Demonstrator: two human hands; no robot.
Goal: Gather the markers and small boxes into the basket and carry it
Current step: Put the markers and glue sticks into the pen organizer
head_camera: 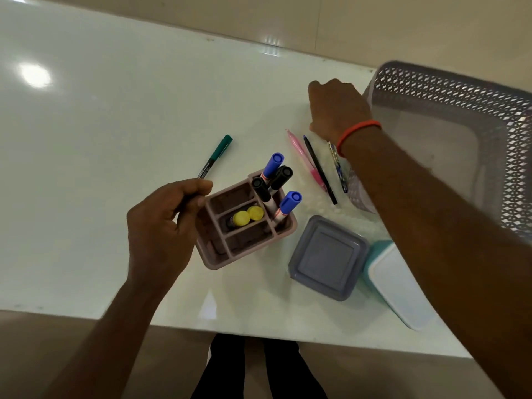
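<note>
Both forearms reached over the near edge of the white table [86, 139]. Left hand [161, 226] was closed around the lower end of a green marker [216, 155], just left of the pink organizer [288, 230]. Right hand [336, 109] hung curled, knuckles up, beyond and right of the organizer, beside the grey basket [460, 90]; whether it held anything could not be told. An orange band [357, 131] circled that wrist.

Standing in the organizer's back compartments were two blue-capped markers [290, 201] and two black-capped markers [280, 177]; two yellow caps [241, 218] showed in a middle compartment. Right of the organizer, a pink pen [299, 151], a black pen [319, 171] and a blue pen [341, 174] lay on the table. Nearer than the organizer sat a grey box [328, 257], lid on, with a teal box [400, 283] just beside it. Basket stood at the table's right end, well apart from the organizer.
</note>
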